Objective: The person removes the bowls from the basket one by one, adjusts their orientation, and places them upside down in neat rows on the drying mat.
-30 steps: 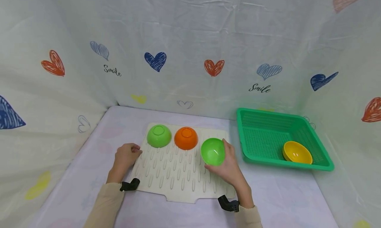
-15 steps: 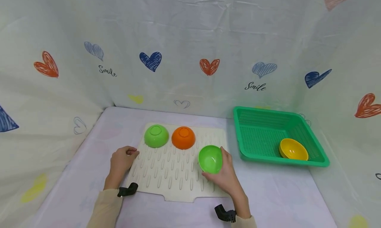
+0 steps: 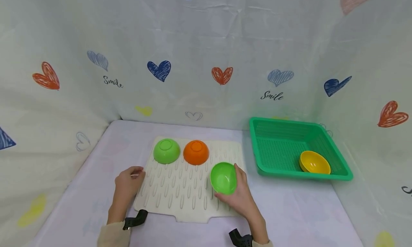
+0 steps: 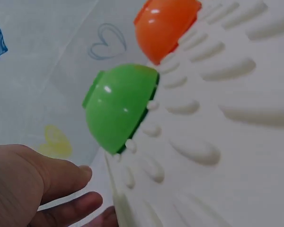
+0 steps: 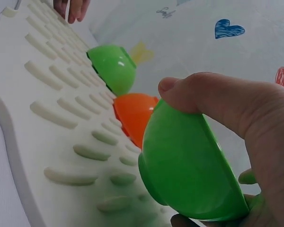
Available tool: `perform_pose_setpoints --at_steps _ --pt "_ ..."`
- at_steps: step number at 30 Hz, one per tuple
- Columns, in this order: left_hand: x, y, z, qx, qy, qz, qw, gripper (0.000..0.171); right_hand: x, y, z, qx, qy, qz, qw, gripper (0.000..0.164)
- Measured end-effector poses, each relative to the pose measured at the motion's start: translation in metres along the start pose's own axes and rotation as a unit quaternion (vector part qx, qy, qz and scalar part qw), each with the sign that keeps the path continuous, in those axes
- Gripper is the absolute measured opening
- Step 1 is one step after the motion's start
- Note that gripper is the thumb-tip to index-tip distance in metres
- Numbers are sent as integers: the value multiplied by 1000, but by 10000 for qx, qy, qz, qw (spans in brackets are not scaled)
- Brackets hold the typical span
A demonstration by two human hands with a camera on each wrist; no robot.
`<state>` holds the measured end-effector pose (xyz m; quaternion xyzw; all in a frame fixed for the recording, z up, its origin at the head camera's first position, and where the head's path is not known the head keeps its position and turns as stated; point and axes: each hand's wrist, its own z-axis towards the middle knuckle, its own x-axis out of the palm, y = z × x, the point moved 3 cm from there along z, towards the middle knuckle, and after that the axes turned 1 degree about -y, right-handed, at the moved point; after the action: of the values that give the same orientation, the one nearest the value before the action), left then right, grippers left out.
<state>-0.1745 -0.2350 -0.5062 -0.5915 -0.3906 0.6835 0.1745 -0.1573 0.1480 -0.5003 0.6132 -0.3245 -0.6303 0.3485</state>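
Note:
In the head view my right hand (image 3: 239,195) holds a bright green bowl (image 3: 223,178) by its rim over the right part of a cream ridged drying mat (image 3: 190,193). The bowl's inside faces up toward the head camera; in the right wrist view the thumb lies over its rim, the other fingers mostly hidden behind. At the mat's left edge rests my left hand (image 3: 128,182), fingertips right at the edge, thumb and fingers loosely bent and apart. Upside down along the mat's far side sit a light green bowl (image 3: 166,151) and an orange bowl (image 3: 196,152).
To the right of the mat stands a green plastic basket (image 3: 257,157) with a yellow bowl (image 3: 314,162) leaning in its near right corner. White curtains (image 3: 193,32) with printed hearts hang behind and beside the table (image 3: 289,211).
My right hand has drawn the bright green bowl nearer to my body, away from the orange bowl. The left hand stays at the mat's edge. The head view has shifted slightly.

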Motion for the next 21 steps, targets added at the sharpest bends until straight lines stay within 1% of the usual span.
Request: perform_pose_setpoints --at_steps 3,5,6,8,10,11,12,13,15,17,19,20,21 --pt "3 -11 -9 -192 -69 -189 9996 34 2 2 -2 55 62 73 9999 128" --pt "5 -19 -16 -248 -196 -284 9991 37 4 5 -3 49 113 90 9999 128" --pt "6 -22 -19 -259 -338 -365 9984 38 5 6 -3 42 140 87 9999 127" --pt "6 -30 -24 -208 -784 -579 9950 38 7 9 -4 29 200 118 9997 127" --pt "7 -37 -28 -26 -1254 -894 9881 37 8 11 -5 13 253 129 9996 127" --pt "8 -42 -30 87 -1424 -1109 9835 36 9 12 -6 15 273 147 9995 128" --pt "11 -47 -31 209 -1502 -1317 9796 36 9 12 -7 4 276 147 9995 128" --pt "13 -53 -33 318 -1489 -1504 9768 36 9 13 -7 -4 278 153 9995 128" --pt "21 -64 -36 409 -1298 -1765 9749 37 10 14 -9 -38 293 167 9994 128" --pt "30 -73 -40 390 -1005 -1911 9756 40 11 17 -9 -120 337 241 9991 128" --pt "40 -80 -42 336 -683 -1947 9779 42 12 20 -9 -236 403 260 9986 127" --pt "46 -83 -42 304 -513 -2014 9777 43 13 22 -8 -298 440 282 9982 126" --pt "52 -86 -42 272 -292 -2177 9752 44 13 23 -8 -360 467 285 9979 126"
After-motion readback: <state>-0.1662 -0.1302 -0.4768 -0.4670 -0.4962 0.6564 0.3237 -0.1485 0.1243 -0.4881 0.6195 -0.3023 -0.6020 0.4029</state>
